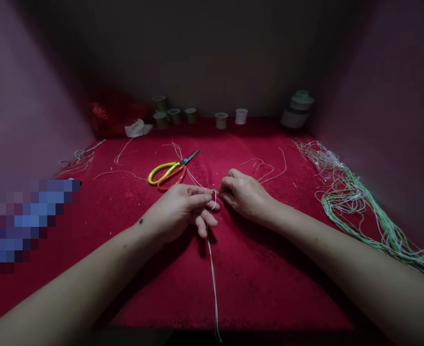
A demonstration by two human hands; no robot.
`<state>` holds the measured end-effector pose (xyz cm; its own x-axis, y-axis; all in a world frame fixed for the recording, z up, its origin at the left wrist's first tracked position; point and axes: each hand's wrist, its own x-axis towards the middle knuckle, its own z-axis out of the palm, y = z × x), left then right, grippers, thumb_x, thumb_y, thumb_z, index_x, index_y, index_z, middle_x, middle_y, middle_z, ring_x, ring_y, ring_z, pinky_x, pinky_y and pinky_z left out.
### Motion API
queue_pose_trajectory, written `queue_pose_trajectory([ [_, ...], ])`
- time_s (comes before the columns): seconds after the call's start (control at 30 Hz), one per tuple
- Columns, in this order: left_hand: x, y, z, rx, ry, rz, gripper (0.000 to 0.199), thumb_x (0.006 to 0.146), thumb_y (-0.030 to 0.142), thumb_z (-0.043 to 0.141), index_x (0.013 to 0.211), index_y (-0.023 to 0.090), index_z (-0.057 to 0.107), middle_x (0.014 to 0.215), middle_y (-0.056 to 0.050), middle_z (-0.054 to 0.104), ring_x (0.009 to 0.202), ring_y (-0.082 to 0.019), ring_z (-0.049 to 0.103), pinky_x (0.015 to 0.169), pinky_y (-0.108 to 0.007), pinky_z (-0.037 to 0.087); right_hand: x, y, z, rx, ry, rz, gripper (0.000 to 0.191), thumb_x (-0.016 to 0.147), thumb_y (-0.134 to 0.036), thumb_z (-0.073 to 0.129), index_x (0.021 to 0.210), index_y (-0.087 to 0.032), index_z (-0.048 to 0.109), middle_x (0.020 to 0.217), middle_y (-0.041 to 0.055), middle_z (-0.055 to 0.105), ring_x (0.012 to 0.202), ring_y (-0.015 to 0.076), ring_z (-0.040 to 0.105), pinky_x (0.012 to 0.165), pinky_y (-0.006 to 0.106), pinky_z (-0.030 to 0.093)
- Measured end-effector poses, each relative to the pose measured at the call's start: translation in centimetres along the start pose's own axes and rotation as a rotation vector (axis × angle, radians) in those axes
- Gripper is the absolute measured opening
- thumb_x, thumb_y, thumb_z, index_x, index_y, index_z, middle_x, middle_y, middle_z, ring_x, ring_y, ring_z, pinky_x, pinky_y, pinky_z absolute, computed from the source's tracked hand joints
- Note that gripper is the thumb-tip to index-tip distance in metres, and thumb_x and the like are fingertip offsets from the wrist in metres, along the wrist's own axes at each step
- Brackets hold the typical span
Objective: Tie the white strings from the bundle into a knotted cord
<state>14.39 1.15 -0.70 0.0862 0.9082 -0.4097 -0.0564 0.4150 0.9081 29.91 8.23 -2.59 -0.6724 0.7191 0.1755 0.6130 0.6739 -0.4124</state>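
Observation:
Thin pale cord point(213, 274) runs from between my hands down over the table's front edge. My left hand point(188, 207) pinches it between thumb and forefinger, the other fingers loosely bent below. A small loop of the cord stands by these fingertips. Close on the right, my right hand point(243, 194) is closed, its fingertips gripping the cord at the loop; its exact hold is partly hidden. More strands trail away behind both hands. Just beyond my left hand lie scissors point(172, 173) with one yellow and one red handle, blades pointing to the far right.
A red cloth point(154, 288) covers the table. Several thread spools point(190, 115) stand along the back, with a red plastic bag point(113, 113) to their left and a bottle point(297, 109) at right. Green and white cords point(370, 206) lie in a bundle at right. Walls rise on both sides.

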Motion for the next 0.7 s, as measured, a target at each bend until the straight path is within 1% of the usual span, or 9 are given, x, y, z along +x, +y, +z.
queue_pose_trajectory([
  [0.07,0.05,-0.24,0.18,-0.068,-0.064,-0.035,0.015,0.080,0.021,0.053,0.087,0.008,0.056,0.086,-0.013,0.066,0.050,-0.012,0.061,0.037,-0.020,0.047,0.06,0.14,0.10,0.002,0.006,-0.007,0.016,0.083,-0.021,0.045,0.073,-0.014,0.056,0.079,0.0046,0.049,0.062,0.0087,0.041,0.058,0.023,0.032],
  [0.1,0.08,-0.36,0.31,-0.078,-0.091,-0.056,0.015,0.081,0.021,0.052,0.085,0.008,0.056,0.081,-0.013,0.066,0.049,-0.012,0.061,0.038,-0.021,0.047,0.09,0.20,0.11,0.012,0.011,-0.011,0.015,0.082,-0.020,0.045,0.074,-0.014,0.056,0.079,0.0049,0.050,0.064,0.0091,0.042,0.059,0.023,0.032],
  [0.23,0.23,-0.76,0.79,0.007,-0.162,-0.134,0.023,0.084,0.028,0.048,0.072,0.010,0.053,0.052,-0.007,0.062,0.038,-0.014,0.057,0.034,-0.022,0.045,0.13,0.00,-0.16,0.124,0.029,-0.008,0.008,0.076,-0.013,0.048,0.075,-0.014,0.056,0.075,0.0040,0.055,0.065,0.0094,0.045,0.060,0.022,0.034],
  [0.3,0.34,-0.89,0.87,0.052,-0.183,-0.147,0.024,0.084,0.030,0.046,0.069,0.012,0.050,0.046,-0.006,0.059,0.035,-0.015,0.056,0.032,-0.023,0.044,0.15,-0.30,-0.40,0.236,0.033,0.039,0.008,0.073,-0.010,0.050,0.072,-0.014,0.056,0.070,0.0024,0.057,0.061,0.0087,0.046,0.058,0.021,0.034],
  [0.37,0.44,-0.97,0.84,0.068,-0.195,-0.144,0.022,0.084,0.029,0.046,0.070,0.013,0.049,0.047,-0.006,0.060,0.036,-0.016,0.057,0.032,-0.023,0.044,0.19,-0.60,-0.60,0.374,-0.005,0.115,0.006,0.073,-0.011,0.050,0.072,-0.015,0.055,0.064,0.0009,0.056,0.056,0.0076,0.046,0.054,0.020,0.034],
  [0.43,0.50,-1.01,0.77,0.072,-0.206,-0.141,0.022,0.085,0.029,0.045,0.071,0.013,0.048,0.048,-0.005,0.061,0.038,-0.016,0.058,0.033,-0.022,0.044,0.28,-0.73,-0.68,0.507,-0.092,0.197,0.005,0.074,-0.013,0.049,0.074,-0.015,0.053,0.059,-0.0006,0.054,0.049,0.0065,0.043,0.049,0.019,0.032],
  [0.5,0.51,-1.03,0.72,0.067,-0.211,-0.144,0.022,0.085,0.030,0.044,0.071,0.013,0.048,0.047,-0.006,0.061,0.038,-0.016,0.058,0.033,-0.022,0.045,0.42,-0.63,-0.65,0.571,-0.149,0.220,0.005,0.075,-0.014,0.048,0.076,-0.015,0.053,0.058,-0.0013,0.053,0.047,0.0059,0.042,0.047,0.019,0.031],
  [0.63,0.42,-0.94,0.82,0.054,-0.195,-0.155,0.021,0.085,0.027,0.043,0.070,0.013,0.047,0.046,-0.006,0.060,0.036,-0.017,0.057,0.032,-0.024,0.045,0.70,-0.08,-0.53,0.468,-0.102,0.125,0.007,0.072,-0.011,0.051,0.075,-0.014,0.057,0.066,0.0001,0.056,0.058,0.0066,0.046,0.054,0.018,0.033],
  [0.7,0.35,-0.79,0.93,0.048,-0.183,-0.155,0.019,0.085,0.025,0.043,0.070,0.014,0.046,0.045,-0.005,0.060,0.034,-0.017,0.056,0.031,-0.024,0.044,0.76,0.11,-0.55,0.408,-0.113,0.111,0.006,0.073,-0.014,0.052,0.074,-0.014,0.059,0.065,-0.0001,0.056,0.058,0.0067,0.045,0.054,0.019,0.032],
])
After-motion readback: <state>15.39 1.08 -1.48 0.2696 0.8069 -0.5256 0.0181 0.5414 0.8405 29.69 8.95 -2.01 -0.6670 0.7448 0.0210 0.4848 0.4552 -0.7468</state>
